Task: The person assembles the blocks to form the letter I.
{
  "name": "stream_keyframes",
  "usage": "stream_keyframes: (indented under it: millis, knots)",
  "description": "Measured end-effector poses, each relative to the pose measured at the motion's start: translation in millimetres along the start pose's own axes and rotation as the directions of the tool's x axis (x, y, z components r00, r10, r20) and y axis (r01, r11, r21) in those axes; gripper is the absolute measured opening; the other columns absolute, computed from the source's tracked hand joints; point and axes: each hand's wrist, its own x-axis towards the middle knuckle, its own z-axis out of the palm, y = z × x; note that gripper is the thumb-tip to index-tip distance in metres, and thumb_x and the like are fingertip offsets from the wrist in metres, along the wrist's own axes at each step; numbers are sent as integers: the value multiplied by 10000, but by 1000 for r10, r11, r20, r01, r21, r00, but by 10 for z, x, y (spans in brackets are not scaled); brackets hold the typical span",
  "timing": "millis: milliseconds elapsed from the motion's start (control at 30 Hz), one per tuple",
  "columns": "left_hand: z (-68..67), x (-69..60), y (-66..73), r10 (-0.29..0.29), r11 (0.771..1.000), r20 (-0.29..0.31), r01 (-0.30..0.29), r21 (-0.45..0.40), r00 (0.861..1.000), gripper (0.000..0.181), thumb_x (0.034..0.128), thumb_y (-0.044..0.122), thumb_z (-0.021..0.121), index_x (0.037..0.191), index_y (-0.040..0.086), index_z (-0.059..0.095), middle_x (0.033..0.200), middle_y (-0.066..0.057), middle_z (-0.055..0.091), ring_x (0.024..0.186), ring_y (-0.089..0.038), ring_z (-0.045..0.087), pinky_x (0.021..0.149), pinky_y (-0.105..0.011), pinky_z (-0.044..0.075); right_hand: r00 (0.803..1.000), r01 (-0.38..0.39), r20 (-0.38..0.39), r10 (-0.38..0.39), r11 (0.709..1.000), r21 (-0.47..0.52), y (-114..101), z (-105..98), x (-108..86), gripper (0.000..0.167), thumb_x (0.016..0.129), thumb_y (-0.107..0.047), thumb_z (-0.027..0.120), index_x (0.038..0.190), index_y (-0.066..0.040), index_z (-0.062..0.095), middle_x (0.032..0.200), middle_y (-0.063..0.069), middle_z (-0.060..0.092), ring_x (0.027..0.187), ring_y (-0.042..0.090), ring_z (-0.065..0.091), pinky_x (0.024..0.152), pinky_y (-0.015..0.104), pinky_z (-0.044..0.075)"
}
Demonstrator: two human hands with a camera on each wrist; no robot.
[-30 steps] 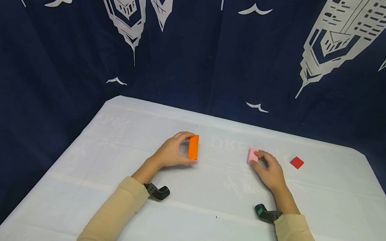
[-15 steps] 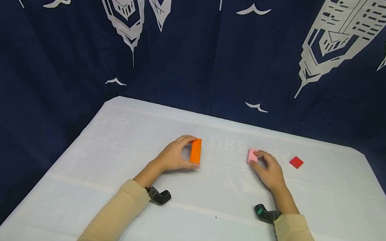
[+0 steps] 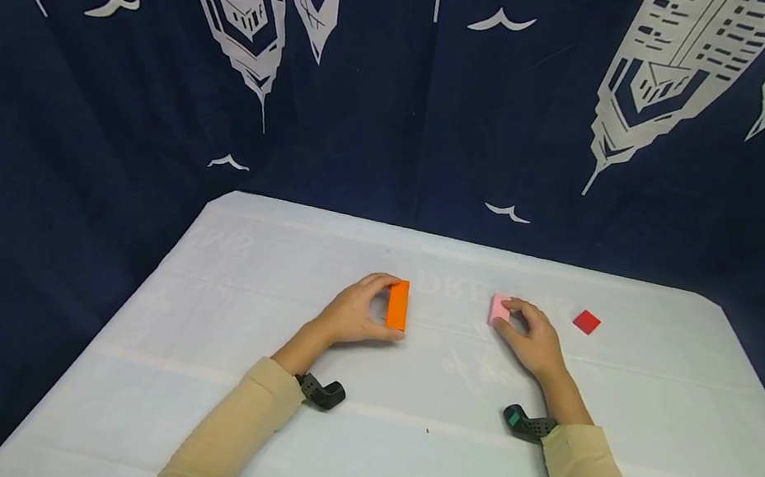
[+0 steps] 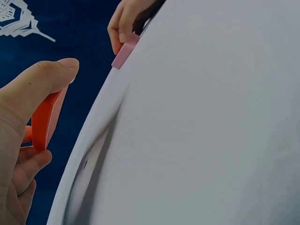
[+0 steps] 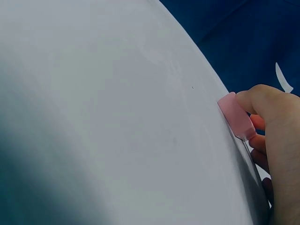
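In the head view my left hand holds an orange block by its two ends, thumb at the near end and fingers at the far one. The left wrist view shows this orange block held above the white surface, a shadow lying on the cloth below. To the right, my right hand pinches a smaller pink block between thumb and fingers. Seen from the right wrist, the pink block is at the white surface; whether it touches is hard to tell.
A flat red square lies on the white-covered table, right of my right hand. Behind the table hangs a dark blue curtain with white building and bird prints. A tiny dark speck marks the cloth between the forearms.
My left hand has moved right and slightly nearer with the orange block, narrowing the gap to the pink block. The right hand and pink block have stayed in place.
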Motion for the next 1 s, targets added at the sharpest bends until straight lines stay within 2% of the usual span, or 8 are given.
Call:
stream_keyframes:
  millis: [233,533,1000]
  knots:
    - [41,2,25,14,1000,10,-14,-9,1000,904,671,509,846,1433,211,461,1464,-12,437,1313,-193,442,1080,-403,372,1000,2,-1,-2,1000,-7,9,9,1,462,932,-304,647,1263,9,569,1400,259,476,1309,433,397,1093,579,282]
    - [86,-12,83,2,1000,39,-2,0,999,909,675,517,841,1435,198,456,1470,-20,433,1324,-203,434,1090,-403,363,1000,-10,6,10,1000,-8,8,9,-2,469,932,-301,646,1276,7,564,1410,256,468,1331,431,377,1107,572,264]
    - [155,-18,111,30,999,56,-30,10,998,914,681,506,842,1436,172,451,1465,-39,436,1324,-209,434,1090,-391,365,1000,-8,8,8,1000,-6,8,6,-11,460,932,-291,646,1277,2,564,1411,258,465,1327,433,379,1103,574,268]
